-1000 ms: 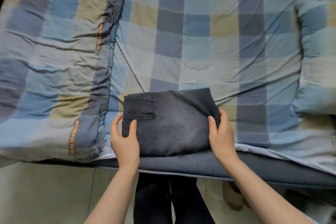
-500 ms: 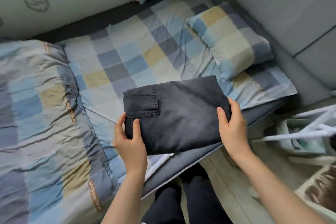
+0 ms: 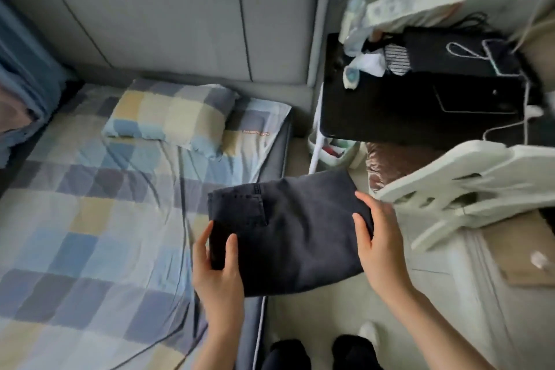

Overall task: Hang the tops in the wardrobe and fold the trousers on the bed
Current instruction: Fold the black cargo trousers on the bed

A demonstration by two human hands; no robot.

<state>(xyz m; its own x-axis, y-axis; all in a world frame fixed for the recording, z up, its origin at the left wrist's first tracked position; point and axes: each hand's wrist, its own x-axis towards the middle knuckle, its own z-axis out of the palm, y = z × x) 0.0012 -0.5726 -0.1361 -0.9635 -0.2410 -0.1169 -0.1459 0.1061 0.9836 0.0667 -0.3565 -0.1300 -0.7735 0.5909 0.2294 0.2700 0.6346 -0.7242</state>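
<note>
Trousers [image 3: 295, 231], folded, long axis left-right, gripped at either end by both hands [image 3: 217, 276] [image 3: 380, 245]

Both bare forearms reaching forward, left hand [image 3: 217, 275] and right hand [image 3: 380, 239] each clamping a side of the folded trousers [image 3: 295, 234], thumbs on top, fingers apparently curled beneath.

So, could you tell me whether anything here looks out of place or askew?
Only mildly: the checked bedsheet is creased and rumpled below the pillow. The folded dark trousers, gripped by the left hand and right hand, look neat.
</note>
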